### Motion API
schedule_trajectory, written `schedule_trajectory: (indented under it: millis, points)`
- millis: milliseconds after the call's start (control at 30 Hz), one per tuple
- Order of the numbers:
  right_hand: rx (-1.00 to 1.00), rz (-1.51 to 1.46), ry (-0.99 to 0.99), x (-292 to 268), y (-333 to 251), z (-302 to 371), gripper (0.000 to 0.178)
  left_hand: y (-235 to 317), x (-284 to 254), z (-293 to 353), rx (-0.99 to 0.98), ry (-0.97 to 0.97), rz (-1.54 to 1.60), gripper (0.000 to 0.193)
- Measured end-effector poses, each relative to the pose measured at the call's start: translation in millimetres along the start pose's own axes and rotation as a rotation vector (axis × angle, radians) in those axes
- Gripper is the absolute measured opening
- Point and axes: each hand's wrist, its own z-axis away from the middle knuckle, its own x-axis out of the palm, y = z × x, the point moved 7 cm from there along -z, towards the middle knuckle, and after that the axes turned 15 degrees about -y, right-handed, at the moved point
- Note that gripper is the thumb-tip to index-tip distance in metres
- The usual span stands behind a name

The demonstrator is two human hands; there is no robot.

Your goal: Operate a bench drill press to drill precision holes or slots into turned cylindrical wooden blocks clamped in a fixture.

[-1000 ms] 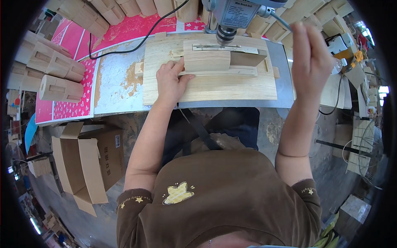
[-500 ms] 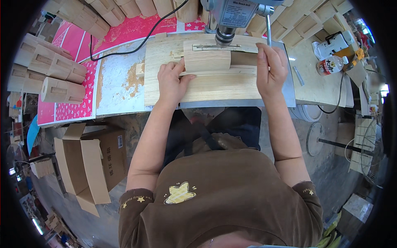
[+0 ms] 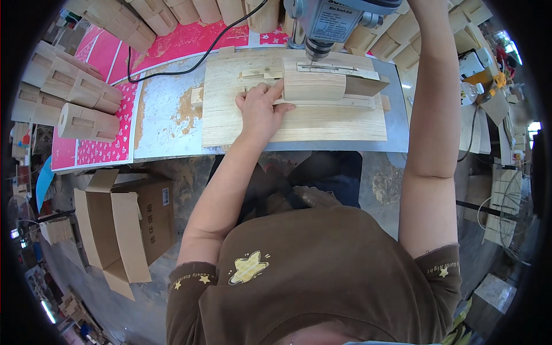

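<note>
Head view shows a grey metal bench [image 3: 172, 123] with bare patches of sawdust, a pale wooden base board [image 3: 322, 123] lying flat on it, and a grey bench drill [image 3: 330, 23] standing over the board's far edge. A rounded wooden block [image 3: 313, 86] sits on the board directly under the drill's chuck, against a thin wooden fence strip [image 3: 336, 69]. The left hand [image 3: 261, 109] lies flat on the board with fingers spread, its fingertips touching the block's left end. The right forearm [image 3: 431, 103] rises along the bench's right side and the right hand leaves the picture at the top edge, so its grip cannot be told. A black cord [image 3: 190, 66] loops across pink patterned sheets [image 3: 103, 149] at the bench's left, where stacked wooden blocks [image 3: 75, 98] crowd the edge. Below the near edge, an open cardboard box [image 3: 123, 221] stands on the floor to the left; wooden parts and tools fill the right side.
</note>
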Motion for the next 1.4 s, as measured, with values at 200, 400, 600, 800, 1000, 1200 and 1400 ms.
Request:
schedule_trajectory:
  millis: [200,400,600,800,1000,1200,1400]
  points:
    - [0.529,-0.206,-0.001,-33.3,-38.7,53.6,0.029,-4.2,1.3,2.3,-0.009,-0.017,0.014,0.054]
    - [0.408,-0.443,0.014,2.0,-77.3,141.8,0.013,0.4,-2.6,3.8,0.038,0.022,-0.032,0.05]
    - [0.321,-0.392,0.068,48.4,-69.7,175.1,0.008,1.4,-0.1,-0.6,0.004,-0.032,0.044,0.052]
    - [0.223,-0.287,0.108,17.0,-72.8,158.6,0.012,-2.6,-0.2,2.7,0.002,-0.003,0.015,0.052]
    - [0.227,-0.212,0.186,-29.1,-31.6,33.5,0.037,-3.0,-4.8,0.1,-0.007,-0.039,0.048,0.057]
    - [0.343,-0.233,0.035,6.2,14.1,17.8,0.03,6.9,-9.4,-5.2,0.035,0.019,0.205,0.058]
    - [0.281,-0.545,-0.512,69.0,-9.2,152.1,0.041,-11.2,1.7,-10.4,0.004,-0.02,0.416,0.049]
